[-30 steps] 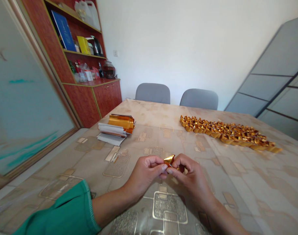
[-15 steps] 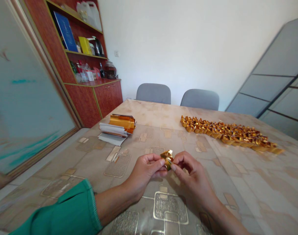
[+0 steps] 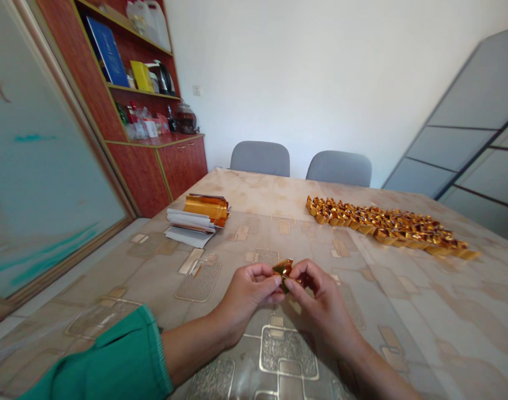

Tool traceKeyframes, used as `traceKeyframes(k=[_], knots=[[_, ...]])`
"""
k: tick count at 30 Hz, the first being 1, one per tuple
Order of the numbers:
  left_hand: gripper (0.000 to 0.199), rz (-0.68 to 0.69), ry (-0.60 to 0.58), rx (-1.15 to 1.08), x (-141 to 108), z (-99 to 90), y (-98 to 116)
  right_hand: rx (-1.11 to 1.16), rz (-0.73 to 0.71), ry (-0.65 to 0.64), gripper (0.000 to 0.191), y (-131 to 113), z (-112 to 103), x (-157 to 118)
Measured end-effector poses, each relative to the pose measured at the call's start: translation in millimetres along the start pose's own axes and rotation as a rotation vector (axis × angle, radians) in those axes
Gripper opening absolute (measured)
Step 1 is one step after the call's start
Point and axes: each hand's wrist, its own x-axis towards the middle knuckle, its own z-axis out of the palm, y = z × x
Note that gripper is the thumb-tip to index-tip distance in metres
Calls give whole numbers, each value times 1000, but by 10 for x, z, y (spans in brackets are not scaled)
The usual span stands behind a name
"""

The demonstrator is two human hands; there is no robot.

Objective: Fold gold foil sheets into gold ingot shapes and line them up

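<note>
Between my left hand (image 3: 249, 294) and my right hand (image 3: 320, 300), a small folded piece of gold foil (image 3: 283, 270) is pinched in the fingertips of both. Its lower part is partly hidden by my fingers. Ahead and to the right, many folded gold foil ingots (image 3: 387, 228) lie in a long band on the patterned table cover (image 3: 421, 311). Farther left, a curled stack of gold foil sheets (image 3: 207, 208) rests on white papers (image 3: 189, 228), out of reach of both hands' fingertips.
Two grey chairs (image 3: 259, 159) stand beyond the far table edge. A red-brown wooden cabinet (image 3: 154, 172) with cluttered shelves stands back left. A glass door (image 3: 49, 166) runs along the left side, and a grey paneled partition (image 3: 462, 139) leans at right.
The foil piece has turned and sits a little lower in my fingertips, looking flatter than before. Both hands stay close together in about the same spot.
</note>
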Motion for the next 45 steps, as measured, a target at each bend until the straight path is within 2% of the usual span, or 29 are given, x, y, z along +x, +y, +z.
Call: traceKeyframes(k=[3,7,10,13,18,24,28,31,39,45], knots=[[39,17,27,-83,-9,5,1,134,69,20,24,46,18,-15],[35,50,-33,-144,-39,4,-5,296,209,-70,28,64,55,-30],[33,61,-67,-164,-48,1,-24,378,199,-56,30,39,78,-25],[32,52,-87,-168,-42,3,-38,360,152,-16,29,10,73,-11],[33,67,-50,-142,-35,12,-35,361,188,-47,29,-6,52,-5],[30,40,-59,-138,-34,5,-64,322,138,-31,28,49,59,-29],[30,1,-80,-180,-24,0,-60,459,237,-46,31,21,63,-35],[30,22,-62,-179,-25,1,-29,480,310,-30,32,-18,47,-25],[23,98,4,24,-47,-1,-73,292,228,5,31,28,18,3],[25,43,-31,-58,-32,-5,-68,329,218,29,31,-9,37,-7]])
